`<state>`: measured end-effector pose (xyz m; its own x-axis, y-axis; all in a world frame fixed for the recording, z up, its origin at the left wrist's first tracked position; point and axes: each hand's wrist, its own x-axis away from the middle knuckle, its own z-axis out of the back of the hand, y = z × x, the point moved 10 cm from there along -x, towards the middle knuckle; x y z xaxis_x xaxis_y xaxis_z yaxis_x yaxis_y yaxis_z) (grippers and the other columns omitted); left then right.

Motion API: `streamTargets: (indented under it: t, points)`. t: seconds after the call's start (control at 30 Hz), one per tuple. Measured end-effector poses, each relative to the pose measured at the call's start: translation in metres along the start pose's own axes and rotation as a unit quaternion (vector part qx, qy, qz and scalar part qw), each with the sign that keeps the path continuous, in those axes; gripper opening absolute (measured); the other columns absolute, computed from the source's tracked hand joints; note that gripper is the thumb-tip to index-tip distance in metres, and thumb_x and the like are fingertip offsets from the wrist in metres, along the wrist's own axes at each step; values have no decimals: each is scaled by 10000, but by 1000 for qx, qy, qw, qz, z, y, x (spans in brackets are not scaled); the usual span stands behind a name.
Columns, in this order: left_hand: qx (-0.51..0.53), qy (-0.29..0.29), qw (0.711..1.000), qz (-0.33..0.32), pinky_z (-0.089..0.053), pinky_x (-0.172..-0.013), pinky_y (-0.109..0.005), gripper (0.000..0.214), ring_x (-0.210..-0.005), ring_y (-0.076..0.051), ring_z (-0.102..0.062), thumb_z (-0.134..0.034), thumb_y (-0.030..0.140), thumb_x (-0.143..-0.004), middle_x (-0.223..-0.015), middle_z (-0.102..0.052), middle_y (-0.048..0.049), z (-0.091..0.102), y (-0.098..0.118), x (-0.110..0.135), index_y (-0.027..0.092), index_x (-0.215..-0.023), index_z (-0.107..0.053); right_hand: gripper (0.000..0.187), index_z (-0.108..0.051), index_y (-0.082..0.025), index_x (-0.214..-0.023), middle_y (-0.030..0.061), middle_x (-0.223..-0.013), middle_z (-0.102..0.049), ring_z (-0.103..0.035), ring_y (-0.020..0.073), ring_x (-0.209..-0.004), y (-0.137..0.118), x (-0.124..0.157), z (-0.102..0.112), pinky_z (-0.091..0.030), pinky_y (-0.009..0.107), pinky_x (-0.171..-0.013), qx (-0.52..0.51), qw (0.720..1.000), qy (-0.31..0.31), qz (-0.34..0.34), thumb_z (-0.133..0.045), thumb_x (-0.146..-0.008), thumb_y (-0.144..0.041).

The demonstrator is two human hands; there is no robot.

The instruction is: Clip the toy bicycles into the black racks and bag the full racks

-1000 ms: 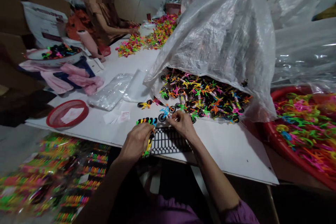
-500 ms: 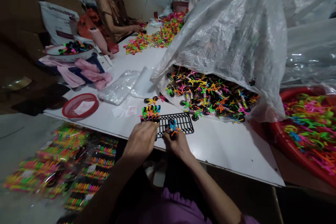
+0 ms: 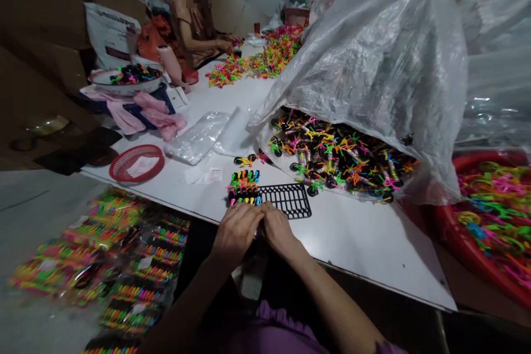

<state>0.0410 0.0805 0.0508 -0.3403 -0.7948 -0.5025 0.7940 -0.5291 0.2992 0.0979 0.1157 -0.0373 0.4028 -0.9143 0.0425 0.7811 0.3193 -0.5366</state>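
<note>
A black plastic rack (image 3: 290, 199) lies on the white table (image 3: 365, 238) near its front edge. A short row of coloured toy bikes (image 3: 244, 184) stands on the rack's left part. My left hand (image 3: 235, 233) has its fingers curled at the rack's near left corner, touching the row. My right hand (image 3: 279, 233) is pressed against the left one, fingers bent down at the rack's near edge. What lies between the two hands is hidden. A single yellow bike (image 3: 243, 161) lies just beyond the rack.
A big clear plastic bag (image 3: 373, 61) spills a pile of toy bikes (image 3: 340, 160) behind the rack. To the right stands a red basin (image 3: 450, 227) of coloured parts. A red basket (image 3: 136, 162) and flat plastic bags (image 3: 199, 141) lie to the left. Another person (image 3: 199, 22) works at the far end.
My right hand took a blue bike from the pile's edge and brought it to the rack. Both hands drew back to the rack's near edge and closed together. The view shifted left.
</note>
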Motion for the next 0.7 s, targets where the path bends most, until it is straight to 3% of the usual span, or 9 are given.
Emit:
streamTargets:
  t: [0.13,0.23,0.3,0.37,0.43,0.5,0.6,0.7]
  points:
    - [10,-7,1000,-23,-457,-764,-317,182,-789,-162,-574,-421,141,-888,-790,-636,-44,1,9,9,150,-898,-603,70,-528,-153,-848,49,-824,-572,-529,149,-717,2,5,-4,-379,240,-633,-59,998,-16,25,-468,-825,-180]
    - [9,-13,999,-39,-441,-812,-324,166,-825,-164,-580,-446,155,-881,-812,-643,-34,13,15,13,165,-883,-611,51,-549,-166,-787,7,-733,-575,-523,125,-665,9,16,-4,-374,219,-603,-145,988,-43,37,-508,-813,-185]
    - [-1,15,1000,-18,-430,-832,-337,140,-888,-182,-572,-495,194,-865,-890,-640,-45,30,7,6,166,-940,-610,54,-575,-175,-824,-2,-725,-590,-534,125,-662,15,18,9,-387,223,-609,-177,983,-33,29,-525,-802,-176]
    - [-21,27,999,40,-432,-826,-349,196,-934,-206,-556,-551,234,-835,-963,-618,-64,43,-14,-6,164,-1011,-600,98,-588,-180,-889,10,-776,-607,-555,136,-707,20,15,39,-409,238,-644,-188,981,43,10,-535,-807,-190]
    - [-30,-19,995,88,-444,-808,-346,218,-922,-211,-554,-573,237,-817,-966,-599,-68,38,-36,-18,163,-1020,-604,138,-583,-185,-950,31,-866,-601,-563,140,-750,15,11,73,-429,251,-683,-190,972,134,18,-527,-832,-229]
    - [-14,-89,991,96,-457,-794,-331,171,-890,-198,-560,-544,206,-831,-920,-594,-60,20,-46,-26,167,-978,-621,167,-577,-200,-996,45,-950,-571,-562,135,-788,-3,5,90,-441,256,-726,-183,967,165,71,-504,-859,-263]
    - [31,-103,989,106,-465,-770,-298,149,-844,-174,-568,-484,159,-854,-853,-593,-53,4,-54,-26,156,-892,-628,160,-590,-222,-993,43,-970,-538,-551,140,-830,-26,-4,84,-443,255,-752,-144,971,140,128,-500,-868,-264]
    - [58,-74,989,115,-461,-749,-287,137,-824,-168,-570,-482,154,-851,-836,-599,-49,0,-57,-21,152,-852,-619,144,-594,-208,-947,41,-922,-528,-539,140,-803,-26,-10,69,-441,248,-721,-129,975,141,118,-475,-882,-257]
